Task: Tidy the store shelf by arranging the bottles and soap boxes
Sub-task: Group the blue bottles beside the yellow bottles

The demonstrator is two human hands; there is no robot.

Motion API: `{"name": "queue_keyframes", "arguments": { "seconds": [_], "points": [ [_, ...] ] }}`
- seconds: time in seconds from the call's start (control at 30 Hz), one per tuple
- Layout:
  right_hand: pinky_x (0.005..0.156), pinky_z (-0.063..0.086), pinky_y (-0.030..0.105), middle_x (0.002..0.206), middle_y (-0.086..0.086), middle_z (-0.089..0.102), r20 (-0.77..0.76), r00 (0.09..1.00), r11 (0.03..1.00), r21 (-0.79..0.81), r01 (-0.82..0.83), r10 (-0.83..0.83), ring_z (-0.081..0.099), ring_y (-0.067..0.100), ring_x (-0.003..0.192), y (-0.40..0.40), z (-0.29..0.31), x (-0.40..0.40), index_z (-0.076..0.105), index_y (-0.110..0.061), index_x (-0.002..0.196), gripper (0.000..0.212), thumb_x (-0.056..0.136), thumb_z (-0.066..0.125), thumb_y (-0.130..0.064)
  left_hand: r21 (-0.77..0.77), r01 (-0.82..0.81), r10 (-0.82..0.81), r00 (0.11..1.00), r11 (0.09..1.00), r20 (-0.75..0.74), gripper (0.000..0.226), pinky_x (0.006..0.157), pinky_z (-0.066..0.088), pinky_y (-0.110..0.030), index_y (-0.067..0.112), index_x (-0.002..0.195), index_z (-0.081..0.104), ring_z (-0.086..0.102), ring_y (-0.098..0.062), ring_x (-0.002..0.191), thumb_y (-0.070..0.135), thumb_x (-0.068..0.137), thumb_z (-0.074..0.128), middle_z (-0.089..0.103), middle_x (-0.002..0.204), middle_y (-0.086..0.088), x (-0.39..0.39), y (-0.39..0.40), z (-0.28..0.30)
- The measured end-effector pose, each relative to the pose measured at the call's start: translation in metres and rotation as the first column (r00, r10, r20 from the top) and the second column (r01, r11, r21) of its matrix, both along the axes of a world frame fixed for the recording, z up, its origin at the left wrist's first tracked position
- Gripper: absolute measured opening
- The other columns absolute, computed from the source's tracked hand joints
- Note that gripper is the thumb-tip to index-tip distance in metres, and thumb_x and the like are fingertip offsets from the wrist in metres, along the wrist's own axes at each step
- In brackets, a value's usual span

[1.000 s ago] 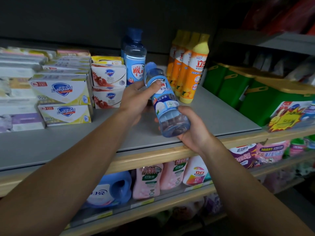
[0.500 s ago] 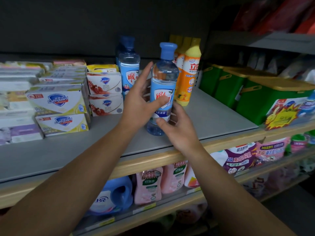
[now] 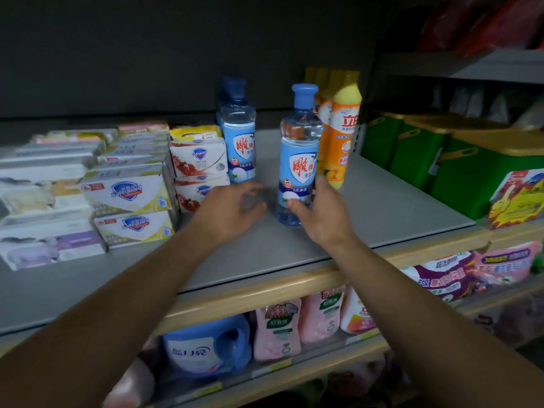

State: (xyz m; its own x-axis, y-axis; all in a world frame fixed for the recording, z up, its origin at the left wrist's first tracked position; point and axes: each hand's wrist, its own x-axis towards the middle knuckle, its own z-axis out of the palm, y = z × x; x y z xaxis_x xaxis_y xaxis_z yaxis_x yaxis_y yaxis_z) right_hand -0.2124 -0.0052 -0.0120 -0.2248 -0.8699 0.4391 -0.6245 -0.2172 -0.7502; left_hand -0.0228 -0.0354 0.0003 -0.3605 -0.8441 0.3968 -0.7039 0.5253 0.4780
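A clear bottle with a blue cap and blue label [image 3: 298,154] stands upright on the grey shelf [image 3: 388,210], in front of a row of orange dish-soap bottles [image 3: 338,136]. My right hand [image 3: 323,216] touches its lower right side, thumb on the front, fingers straight beside it. My left hand [image 3: 232,210] hovers open to the bottle's left, apart from it and blurred. Matching blue bottles [image 3: 238,136] stand in a row behind it. Stacked Safeguard soap boxes [image 3: 126,192] and red-and-white soap boxes [image 3: 200,160] fill the left of the shelf.
Green boxes with yellow lids [image 3: 471,172] sit on the right of the shelf behind a yellow price sign [image 3: 515,201]. The wooden shelf edge [image 3: 265,293] runs below my arms. Pink and blue detergent bottles [image 3: 276,328] line the shelf below.
The bottle went from tilted in both hands to standing upright on the shelf. My left hand has let go and moved left; my right hand has loosened on the bottle's base.
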Motion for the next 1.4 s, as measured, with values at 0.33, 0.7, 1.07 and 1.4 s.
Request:
{"name": "queue_keyframes", "arguments": {
  "seconds": [0.33,0.7,1.07,1.4],
  "points": [
    [0.099,0.046,0.032,0.138,0.006,0.057,0.015,1.000,0.998,0.060,0.005,-0.006,0.056,0.023,0.122,-0.050,0.004,-0.010,0.044,-0.011,0.138,0.058,0.088,0.072,-0.017,-0.011,-0.020,0.023,0.948,1.000,0.318,0.049,0.106,0.039,-0.033,0.019,0.134,0.058,0.048,-0.022,0.127,0.045,0.092,0.055,0.056,0.140,0.000,0.009,0.004,-0.025],
    [0.062,0.044,0.021,0.100,0.000,0.068,-0.102,0.995,1.000,0.013,0.018,-0.016,0.063,0.014,0.087,-0.038,0.005,-0.032,0.055,-0.020,0.095,0.019,0.087,0.069,-0.030,0.047,-0.047,0.033,0.964,0.998,0.262,0.068,0.101,0.044,-0.037,0.022,0.125,0.064,0.055,-0.021,0.119,0.061,0.075,0.042,0.064,0.129,-0.003,0.009,0.000,-0.025],
    [0.076,0.044,0.025,0.127,0.005,0.058,-0.391,0.914,0.985,0.164,-0.050,0.111,0.058,0.018,0.107,-0.078,0.005,-0.027,0.054,-0.018,0.113,0.028,0.090,0.068,-0.026,0.102,-0.082,0.054,0.966,0.991,0.251,0.065,0.099,0.045,-0.037,0.031,0.125,0.061,0.053,-0.018,0.116,0.064,0.072,0.043,0.062,0.124,-0.002,0.011,0.000,-0.022],
    [0.115,0.033,0.041,0.160,0.006,0.024,-0.518,0.847,0.962,0.271,0.032,0.118,0.027,0.027,0.146,-0.127,0.006,-0.021,0.023,-0.028,0.155,0.074,0.094,0.062,-0.037,0.094,-0.072,0.052,0.980,0.993,0.193,0.042,0.098,0.042,-0.029,0.031,0.122,0.063,0.052,-0.018,0.116,0.044,0.083,0.065,0.063,0.119,-0.004,0.012,-0.005,-0.023]
  ]
}}
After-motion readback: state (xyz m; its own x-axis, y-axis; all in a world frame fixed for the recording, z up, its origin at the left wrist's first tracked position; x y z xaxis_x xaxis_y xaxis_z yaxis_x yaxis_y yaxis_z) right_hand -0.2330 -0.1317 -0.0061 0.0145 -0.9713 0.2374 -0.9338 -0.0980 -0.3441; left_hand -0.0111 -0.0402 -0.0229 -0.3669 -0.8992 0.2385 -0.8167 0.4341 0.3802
